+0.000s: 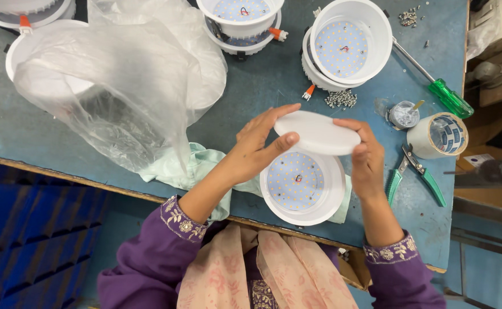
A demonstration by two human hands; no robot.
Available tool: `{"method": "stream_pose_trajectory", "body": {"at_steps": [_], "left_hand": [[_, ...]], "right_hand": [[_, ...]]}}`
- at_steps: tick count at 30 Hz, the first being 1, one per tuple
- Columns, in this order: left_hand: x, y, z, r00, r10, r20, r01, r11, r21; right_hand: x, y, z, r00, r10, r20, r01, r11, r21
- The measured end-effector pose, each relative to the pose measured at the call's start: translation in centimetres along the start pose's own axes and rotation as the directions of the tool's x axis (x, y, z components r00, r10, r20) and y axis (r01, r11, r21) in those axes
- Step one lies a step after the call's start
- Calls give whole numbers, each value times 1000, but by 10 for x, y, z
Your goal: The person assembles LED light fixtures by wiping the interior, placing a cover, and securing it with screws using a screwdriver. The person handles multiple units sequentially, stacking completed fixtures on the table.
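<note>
Flat white round plastic diffuser disc [318, 133]: pinched at its edges by left hand [255, 150] and right hand [367, 157], held just above round white lamp housing [303, 184] studded with small diodes.

A big plastic bag [119, 86] is taking up the table's [262, 86] left half, with lamp housings [342, 48] crowding the far edge. Toward the right edge, a screwdriver [434, 83], tape roll [438, 135] and pliers [414, 174] are narrowing the way. A bare strip is lying open mid-table, between bag and screws [341, 99].
</note>
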State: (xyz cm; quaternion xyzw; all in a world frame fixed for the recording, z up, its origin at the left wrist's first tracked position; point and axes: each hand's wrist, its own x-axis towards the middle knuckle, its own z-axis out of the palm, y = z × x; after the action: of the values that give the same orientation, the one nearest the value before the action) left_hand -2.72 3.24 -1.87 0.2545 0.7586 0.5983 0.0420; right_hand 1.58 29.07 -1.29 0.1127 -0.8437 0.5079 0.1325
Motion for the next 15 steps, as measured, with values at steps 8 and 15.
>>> {"method": "stream_pose_trajectory", "body": {"at_steps": [8, 15], "left_hand": [[-36, 22, -7, 992, 98, 80, -110, 979, 170], [-73, 16, 14, 995, 97, 17, -98, 958, 271]], "right_hand": [[-28, -27, -16, 980, -18, 196, 22, 1000, -18], [-39, -24, -27, 915, -69, 398, 132, 983, -132]]}}
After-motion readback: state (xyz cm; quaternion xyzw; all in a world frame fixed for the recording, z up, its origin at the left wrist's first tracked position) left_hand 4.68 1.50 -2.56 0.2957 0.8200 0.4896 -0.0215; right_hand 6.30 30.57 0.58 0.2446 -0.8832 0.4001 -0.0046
